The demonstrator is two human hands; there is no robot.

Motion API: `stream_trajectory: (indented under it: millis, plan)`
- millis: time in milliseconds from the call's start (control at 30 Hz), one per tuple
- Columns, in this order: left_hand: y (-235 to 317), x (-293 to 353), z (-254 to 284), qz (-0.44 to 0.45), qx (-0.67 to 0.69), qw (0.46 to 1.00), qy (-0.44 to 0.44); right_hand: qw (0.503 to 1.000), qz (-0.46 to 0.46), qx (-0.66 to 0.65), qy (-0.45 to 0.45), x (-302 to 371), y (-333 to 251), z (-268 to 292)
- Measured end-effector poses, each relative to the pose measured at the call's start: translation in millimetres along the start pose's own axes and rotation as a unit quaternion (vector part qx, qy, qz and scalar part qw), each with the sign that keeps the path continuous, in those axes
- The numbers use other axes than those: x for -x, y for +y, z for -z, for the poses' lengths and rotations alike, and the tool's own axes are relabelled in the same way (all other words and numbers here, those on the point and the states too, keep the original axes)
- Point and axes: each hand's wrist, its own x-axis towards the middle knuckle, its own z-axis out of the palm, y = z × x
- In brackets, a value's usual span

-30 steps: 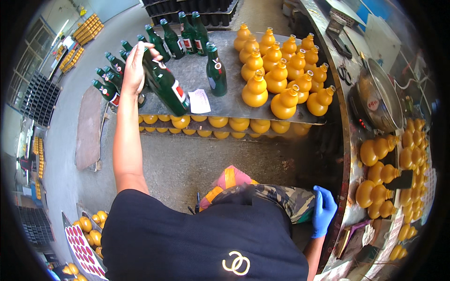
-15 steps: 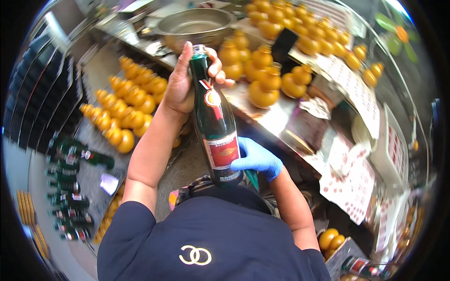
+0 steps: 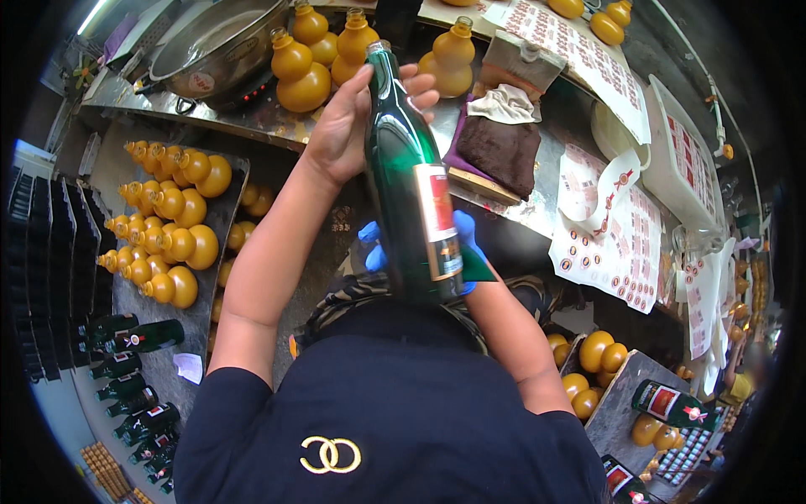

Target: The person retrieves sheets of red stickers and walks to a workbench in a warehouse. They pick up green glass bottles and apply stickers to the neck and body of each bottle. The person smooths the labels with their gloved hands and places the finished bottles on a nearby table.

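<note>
On the far grey desk [image 3: 252, 121], a wide round steel pan [image 3: 228, 77] stands left of glossy amber gourd-shaped bottles [image 3: 304, 86]. Farther right lie a folded dark-brown cloth [image 3: 501, 155], a crumpled white cloth [image 3: 505, 106] at its far edge, and a white plastic basket [image 3: 672, 181].

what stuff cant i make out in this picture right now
Right hand: in the head view, its palm is hidden behind the green bottle, so its exact grip cannot be told.
Far side of that bottle: turned away from the head camera.
Metal pan: cut off by the head view's upper edge.
Lower right bottle: cut off by the head view's lower edge.
</note>
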Motion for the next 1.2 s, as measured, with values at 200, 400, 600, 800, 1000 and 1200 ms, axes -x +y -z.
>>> stream_trajectory:
  millis: [200, 400, 600, 800, 1000, 1200]
  plan:
    - [16, -27, -17, 0.006, -0.188, 0.973, 0.135, 0.963, 0.059, 0.101, 0.244, 15, -10, -9]
    - [3, -72, -36, 0.004, -0.377, 0.908, 0.182, 0.835, 0.131, 0.408, 0.344, 29, -15, -15]
    - [-12, -106, -44, 0.041, -0.465, 0.879, 0.096, 0.886, 0.134, 0.285, 0.340, 51, -25, -27]
    - [-43, -52, -23, -0.090, -0.474, 0.873, -0.071, 0.893, 0.176, 0.273, 0.311, 64, -65, -33]
    - [-102, -55, -14, -0.109, -0.655, 0.744, -0.073, 0.741, 0.162, 0.487, 0.433, 57, -118, -4]
    - [-122, -75, -6, -0.114, -0.720, 0.684, -0.026, 0.456, 0.211, 0.681, 0.533, 104, -149, -1]
